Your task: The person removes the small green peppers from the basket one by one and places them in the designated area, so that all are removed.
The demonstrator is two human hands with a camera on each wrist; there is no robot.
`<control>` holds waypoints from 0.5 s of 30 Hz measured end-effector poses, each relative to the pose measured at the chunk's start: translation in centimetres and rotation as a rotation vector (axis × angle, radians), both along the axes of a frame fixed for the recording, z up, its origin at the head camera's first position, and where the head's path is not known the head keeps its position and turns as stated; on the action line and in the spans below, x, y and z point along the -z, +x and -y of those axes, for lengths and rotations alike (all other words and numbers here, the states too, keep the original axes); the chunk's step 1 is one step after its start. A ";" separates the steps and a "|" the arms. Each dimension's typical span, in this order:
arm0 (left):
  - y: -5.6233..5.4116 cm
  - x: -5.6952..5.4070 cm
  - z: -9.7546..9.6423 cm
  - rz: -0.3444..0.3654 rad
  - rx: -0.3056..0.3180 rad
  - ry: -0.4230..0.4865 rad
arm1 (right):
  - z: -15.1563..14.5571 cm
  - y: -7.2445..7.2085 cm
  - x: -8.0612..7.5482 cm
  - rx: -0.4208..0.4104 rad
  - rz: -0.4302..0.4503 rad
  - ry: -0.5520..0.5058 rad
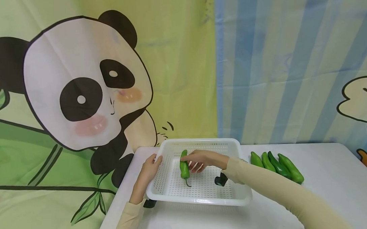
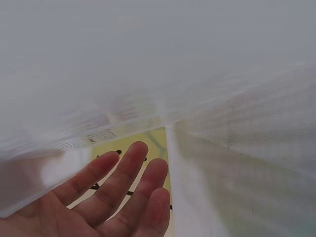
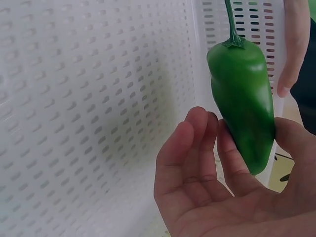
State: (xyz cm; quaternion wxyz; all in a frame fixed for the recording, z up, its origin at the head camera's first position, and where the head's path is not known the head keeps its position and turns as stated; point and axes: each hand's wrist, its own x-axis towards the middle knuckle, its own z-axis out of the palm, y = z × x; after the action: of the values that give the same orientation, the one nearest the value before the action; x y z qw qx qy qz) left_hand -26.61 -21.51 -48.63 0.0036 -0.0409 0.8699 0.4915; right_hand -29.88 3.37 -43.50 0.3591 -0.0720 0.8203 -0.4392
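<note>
My right hand [image 1: 200, 159] pinches a green chili pepper [image 1: 184, 166] between thumb and forefinger, over the white perforated basket [image 1: 201, 202]. In the right wrist view, the pepper [image 3: 242, 98] has its stem end up and its narrow tip between the fingers; the other fingers curl loosely beside it. At the basket's left rim is my left hand [image 1: 150, 168], its thumb close to the edge. The left wrist view shows that hand's fingers [image 2: 131, 173] spread and slightly bent outside the basket wall [image 2: 158, 59], which fills the top of that view.
Several green peppers [image 1: 276, 165] lie side by side on the white table [image 1: 325, 190], right of the basket. Behind the table hangs a curtain with a panda [image 1: 88, 80] and blue stripes. A black wrist camera [image 1: 221, 179] sits under the right wrist.
</note>
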 end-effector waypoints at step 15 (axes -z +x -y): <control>0.2 0.0 0.1 0.005 0.007 0.018 | -2.8 1.5 -2.2 -0.017 0.012 -0.033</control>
State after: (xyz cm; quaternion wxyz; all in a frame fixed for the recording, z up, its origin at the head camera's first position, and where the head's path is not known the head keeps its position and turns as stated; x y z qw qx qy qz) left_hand -26.45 -21.60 -48.64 0.0078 -0.0390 0.8655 0.4993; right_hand -28.34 6.17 -41.31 0.3664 -0.0824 0.8103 -0.4498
